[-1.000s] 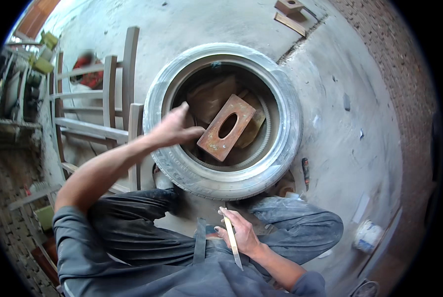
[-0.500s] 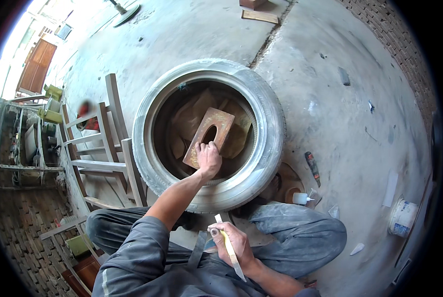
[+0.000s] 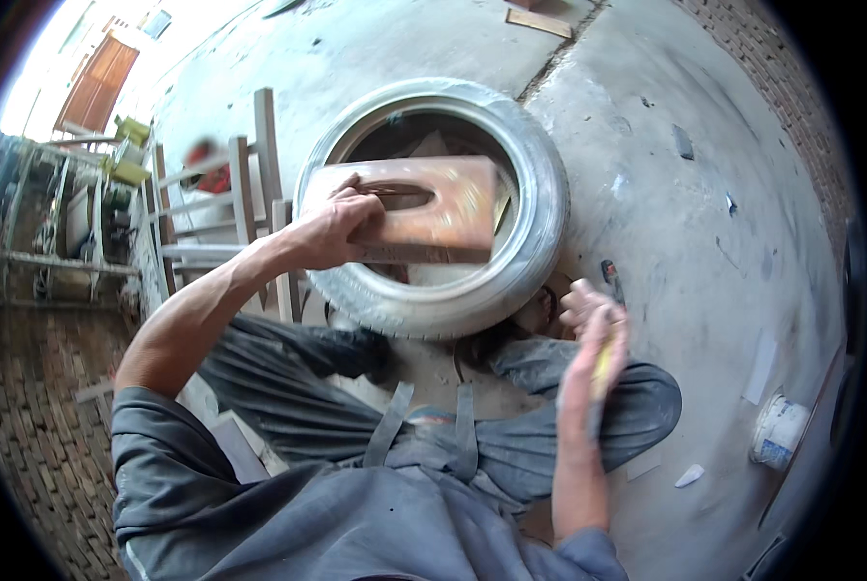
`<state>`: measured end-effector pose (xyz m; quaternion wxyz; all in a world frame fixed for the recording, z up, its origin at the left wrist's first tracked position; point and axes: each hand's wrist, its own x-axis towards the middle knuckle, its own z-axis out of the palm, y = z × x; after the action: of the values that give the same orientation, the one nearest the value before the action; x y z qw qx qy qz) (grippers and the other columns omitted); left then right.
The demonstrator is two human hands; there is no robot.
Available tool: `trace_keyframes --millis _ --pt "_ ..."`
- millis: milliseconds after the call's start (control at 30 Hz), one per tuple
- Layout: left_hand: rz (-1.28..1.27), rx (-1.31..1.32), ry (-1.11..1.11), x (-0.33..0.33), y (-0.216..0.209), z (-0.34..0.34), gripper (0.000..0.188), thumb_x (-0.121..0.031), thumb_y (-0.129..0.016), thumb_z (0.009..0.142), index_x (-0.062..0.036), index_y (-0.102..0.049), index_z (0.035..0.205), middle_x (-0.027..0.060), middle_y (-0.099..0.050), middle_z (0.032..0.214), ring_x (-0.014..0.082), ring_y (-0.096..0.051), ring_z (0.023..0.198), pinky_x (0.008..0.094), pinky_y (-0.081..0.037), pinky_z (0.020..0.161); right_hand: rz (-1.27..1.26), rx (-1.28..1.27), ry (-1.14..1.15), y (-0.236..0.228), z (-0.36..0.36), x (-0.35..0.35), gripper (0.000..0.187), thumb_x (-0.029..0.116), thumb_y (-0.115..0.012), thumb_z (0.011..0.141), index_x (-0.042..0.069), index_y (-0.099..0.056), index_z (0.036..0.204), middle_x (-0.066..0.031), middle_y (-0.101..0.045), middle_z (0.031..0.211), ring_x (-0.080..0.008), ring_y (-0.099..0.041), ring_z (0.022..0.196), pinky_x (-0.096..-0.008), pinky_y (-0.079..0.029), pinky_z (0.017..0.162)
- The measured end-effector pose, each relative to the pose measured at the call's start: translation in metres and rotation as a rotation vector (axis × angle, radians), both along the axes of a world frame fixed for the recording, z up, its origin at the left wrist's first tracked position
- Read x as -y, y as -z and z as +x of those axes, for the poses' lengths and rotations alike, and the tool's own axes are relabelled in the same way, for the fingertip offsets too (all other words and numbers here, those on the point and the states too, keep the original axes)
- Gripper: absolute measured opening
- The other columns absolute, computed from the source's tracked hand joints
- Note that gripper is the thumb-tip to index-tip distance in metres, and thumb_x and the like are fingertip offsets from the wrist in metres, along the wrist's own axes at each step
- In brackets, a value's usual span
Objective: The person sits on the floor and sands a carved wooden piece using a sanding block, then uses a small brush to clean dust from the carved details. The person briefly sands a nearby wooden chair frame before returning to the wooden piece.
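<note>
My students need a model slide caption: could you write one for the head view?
Left hand grips a brown box over a tire; right hand holds a blurred yellow tool.

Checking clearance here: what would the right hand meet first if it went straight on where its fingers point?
Probably the tyre: the right hand is blurred, but its fingers seem to slant forward and left toward it. Depth is unclear; they might pass above.

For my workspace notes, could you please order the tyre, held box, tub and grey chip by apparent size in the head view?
Tyre
Held box, possibly enlarged by nearness to the camera
Tub
Grey chip
</note>
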<state>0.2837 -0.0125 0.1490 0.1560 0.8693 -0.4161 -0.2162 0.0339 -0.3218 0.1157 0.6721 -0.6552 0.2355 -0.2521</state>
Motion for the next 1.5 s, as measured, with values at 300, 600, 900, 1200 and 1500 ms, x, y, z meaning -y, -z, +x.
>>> trace_keyframes --millis 300,600,900,1200,1500 --pt "-0.277 -0.176 0.556 0.0 0.025 -0.152 0.036 0.005 -0.074 0.08 -0.0036 -0.069 0.114 0.0116 -0.065 0.111 0.0321 -0.062 0.124 0.0527 -0.029 0.134 0.095 -0.394 -0.606 0.004 -0.087 -0.028 0.053 0.038 -0.063 0.112 -0.007 -0.063 0.141 -0.0143 -0.07 0.135 -0.0176 -0.062 0.125 -0.0313 -0.047 0.111" --pt "-0.401 -0.166 0.421 -0.002 0.077 -0.186 0.03 -0.001 -0.072 0.085 -0.0022 -0.066 0.114 0.0168 -0.065 0.134 0.0354 -0.053 0.144 0.0456 -0.047 0.119 0.157 -0.455 -0.71 0.0 -0.111 -0.043 0.064 0.028 -0.073 0.103 -0.012 -0.052 0.149 -0.0142 -0.067 0.134 -0.0165 -0.063 0.121 -0.0305 -0.049 0.107" --pt "-0.708 -0.368 -0.568 -0.009 0.111 -0.291 0.073 0.01 -0.061 0.087 -0.0044 -0.046 0.156 0.0264 -0.026 0.173 0.0403 -0.025 0.163 0.0485 -0.028 0.132 0.283 -0.482 -0.525 -0.008 -0.139 -0.061 0.067 0.028 -0.076 0.1 -0.011 -0.053 0.15 -0.0137 -0.067 0.138 -0.0159 -0.064 0.123 -0.031 -0.05 0.108" --pt "-0.924 -1.445 -1.244 0.031 0.109 -0.285 0.054 -0.039 -0.063 0.107 -0.0086 -0.046 0.148 0.0085 -0.061 0.128 0.0186 -0.063 0.122 0.0393 -0.056 0.103 0.119 -0.439 -0.499 -0.001 -0.13 -0.078 0.049 0.018 -0.069 0.107 -0.009 -0.057 0.147 -0.0117 -0.07 0.132 -0.0134 -0.065 0.116 -0.0288 -0.051 0.104" --pt "-1.181 -1.152 -1.219 0.034 0.123 -0.302 0.055 -0.029 -0.065 0.102 -0.0019 -0.049 0.147 0.0142 -0.063 0.13 0.0205 -0.062 0.118 0.0352 -0.051 0.105 -0.33 -0.44 -0.551 0.001 -0.157 -0.075 0.057 0.008 -0.065 0.105 -0.008 -0.046 0.156 -0.0216 -0.057 0.154 -0.0276 -0.054 0.144 -0.0379 -0.042 0.121"
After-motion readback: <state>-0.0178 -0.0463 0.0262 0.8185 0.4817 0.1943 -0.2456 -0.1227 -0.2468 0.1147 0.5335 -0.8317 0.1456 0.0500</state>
